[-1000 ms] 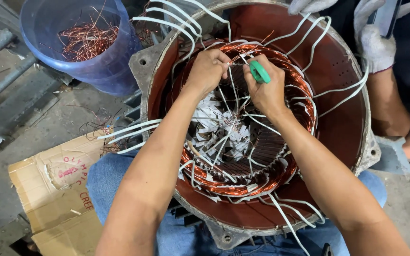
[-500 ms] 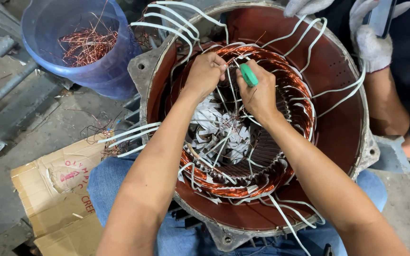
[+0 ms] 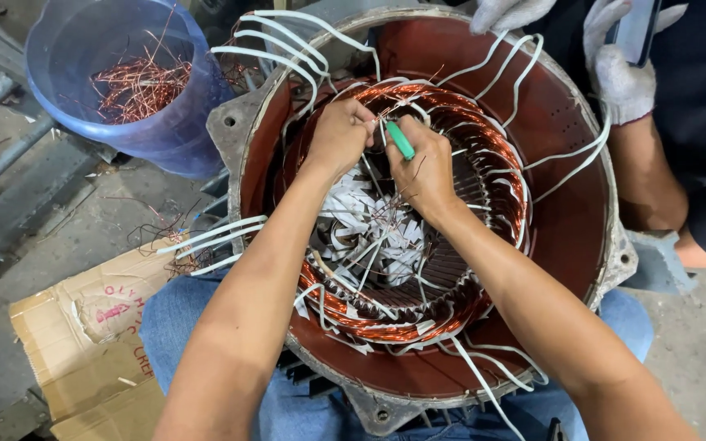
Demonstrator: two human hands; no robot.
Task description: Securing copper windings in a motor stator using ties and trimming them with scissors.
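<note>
At the far left a flattened cardboard piece [image 3: 83, 335] lies on the concrete floor [image 3: 51, 237]. Above it stands a blue plastic bucket [image 3: 165, 135] with copper wire scraps [image 3: 136, 82] inside. The motor housing [image 3: 569, 212] fills the middle, rust-red inside, its copper windings [image 3: 484, 135] ringed by white sleeved leads [image 3: 275, 45]. The left hand [image 3: 338, 135] is curled at the upper edge of the windings, fingertips pinched on thin wire strands. Just beside it, touching at the fingertips, the right hand [image 3: 422, 167] is closed around a green-handled tool [image 3: 400, 139] whose tip meets the same wires. At upper right another person's gloved hand [image 3: 618, 69] grips a phone [image 3: 637, 28].
</note>
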